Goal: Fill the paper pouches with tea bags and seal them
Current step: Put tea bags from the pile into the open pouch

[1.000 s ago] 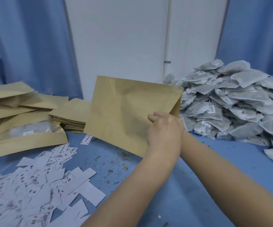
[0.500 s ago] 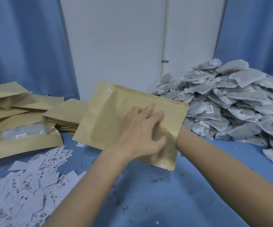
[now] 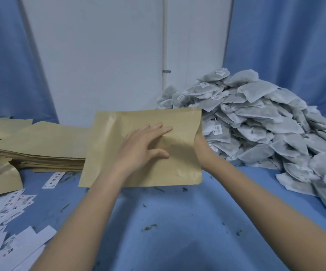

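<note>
Near L: our loose paper labels [image 3: 11,227] lay scattered on the blue tabletop [image 3: 177,231], w/ tea crumbs about.
L hand: our left hand [image 3: 140,147] lay flat, fingers straight, spread on the front of the kraft pouch [image 3: 107,153].
R hand: our right hand [image 3: 199,141] went into the pouch's right edge; fingers hidden, grip unclear.
Pouch: held upright above the tabletop, centre.
Mid L: stack of empty pouches [image 3: 46,151].
Far R: tea bag pile [image 3: 260,130], just beside the pouch.
Back: blue curtains [image 3: 285,55], white wall [image 3: 99,55].
</note>
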Demonstrator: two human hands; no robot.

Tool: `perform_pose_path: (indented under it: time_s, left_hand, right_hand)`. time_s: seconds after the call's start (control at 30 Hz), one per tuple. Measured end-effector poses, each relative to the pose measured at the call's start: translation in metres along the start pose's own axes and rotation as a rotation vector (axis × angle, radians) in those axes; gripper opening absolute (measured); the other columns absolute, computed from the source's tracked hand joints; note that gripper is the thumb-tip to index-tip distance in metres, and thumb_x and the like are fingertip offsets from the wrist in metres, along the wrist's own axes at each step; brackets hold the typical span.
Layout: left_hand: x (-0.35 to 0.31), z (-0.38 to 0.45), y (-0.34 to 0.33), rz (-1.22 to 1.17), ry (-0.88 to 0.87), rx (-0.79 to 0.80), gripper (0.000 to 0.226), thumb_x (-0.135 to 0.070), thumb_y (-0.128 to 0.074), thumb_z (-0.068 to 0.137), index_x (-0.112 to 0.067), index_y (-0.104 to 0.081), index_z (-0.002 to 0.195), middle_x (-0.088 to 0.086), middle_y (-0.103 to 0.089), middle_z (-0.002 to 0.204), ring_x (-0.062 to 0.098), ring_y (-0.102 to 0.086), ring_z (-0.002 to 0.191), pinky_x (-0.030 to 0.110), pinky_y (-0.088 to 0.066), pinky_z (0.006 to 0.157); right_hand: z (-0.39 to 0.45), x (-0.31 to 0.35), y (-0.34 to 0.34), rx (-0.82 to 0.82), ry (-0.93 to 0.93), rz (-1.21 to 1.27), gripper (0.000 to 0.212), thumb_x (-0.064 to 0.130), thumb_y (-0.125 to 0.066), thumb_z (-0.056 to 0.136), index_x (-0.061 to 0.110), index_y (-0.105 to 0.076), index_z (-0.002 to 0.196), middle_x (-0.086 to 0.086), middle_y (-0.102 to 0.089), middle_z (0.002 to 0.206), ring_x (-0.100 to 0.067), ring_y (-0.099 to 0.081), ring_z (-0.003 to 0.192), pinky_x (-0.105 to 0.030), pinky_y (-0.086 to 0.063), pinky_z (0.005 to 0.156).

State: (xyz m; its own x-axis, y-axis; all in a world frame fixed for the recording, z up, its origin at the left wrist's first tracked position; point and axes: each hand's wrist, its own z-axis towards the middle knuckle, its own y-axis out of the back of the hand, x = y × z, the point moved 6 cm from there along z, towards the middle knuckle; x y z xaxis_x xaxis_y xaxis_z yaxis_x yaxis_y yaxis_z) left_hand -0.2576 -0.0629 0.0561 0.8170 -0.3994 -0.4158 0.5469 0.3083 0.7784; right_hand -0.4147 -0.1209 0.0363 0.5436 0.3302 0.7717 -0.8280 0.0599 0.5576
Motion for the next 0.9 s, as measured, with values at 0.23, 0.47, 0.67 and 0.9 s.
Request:
perform_pose_path:
  time_s: [0.23, 0.47, 0.67, 0.9]
  left_hand:
    - [0.047, 0.039, -0.031, -0.136, 0.155, -0.071, 0.053, -0.029, -0.072, 0.08, -0.046, -0.053, 0.126, -0.02, -0.061, 0.123, 0.002, -0.043, 0.126, 0.016, -0.03, 0.093]
    - [0.072, 0.064, -0.057, -0.071, 0.182, -0.034, 0.063, -0.03, -0.076, 0.075, -0.041, -0.05, 0.132, -0.007, -0.045, 0.144, 0.013, -0.037, 0.134, 0.03, -0.027, 0.11]
    - [0.079, 0.07, -0.069, -0.04, 0.191, -0.074, 0.061, -0.033, -0.077, 0.073, -0.042, -0.054, 0.128, -0.003, -0.052, 0.138, 0.019, -0.039, 0.13, 0.036, -0.027, 0.109]
    - [0.085, 0.072, -0.06, -0.095, 0.19, -0.091, 0.06, -0.034, -0.079, 0.07, -0.046, -0.055, 0.125, -0.009, -0.05, 0.139, 0.011, -0.042, 0.128, 0.026, -0.029, 0.105]
  right_hand:
    - [0.033, -0.085, 0.047, -0.322, 0.018, -0.153, 0.021, 0.022, -0.058, 0.089, 0.016, -0.069, 0.107, -0.002, -0.068, 0.104, -0.008, -0.058, 0.085, -0.008, -0.036, 0.07]
    - [0.082, -0.128, 0.046, -0.39, -0.21, -0.294, 0.062, 0.058, -0.057, 0.081, 0.011, -0.055, 0.122, -0.009, -0.06, 0.113, -0.028, -0.051, 0.11, -0.036, -0.041, 0.087]
    - [0.102, -0.12, 0.037, -0.41, -0.142, -0.075, 0.049, 0.026, -0.06, 0.087, 0.015, -0.048, 0.134, -0.008, -0.065, 0.085, -0.019, -0.06, 0.081, -0.02, -0.036, 0.071]
    - [0.072, -0.128, 0.068, -0.254, -0.117, 0.678, 0.026, 0.005, -0.06, 0.087, 0.021, -0.069, 0.105, 0.0, -0.073, 0.084, -0.015, -0.066, 0.066, -0.025, -0.057, 0.068]
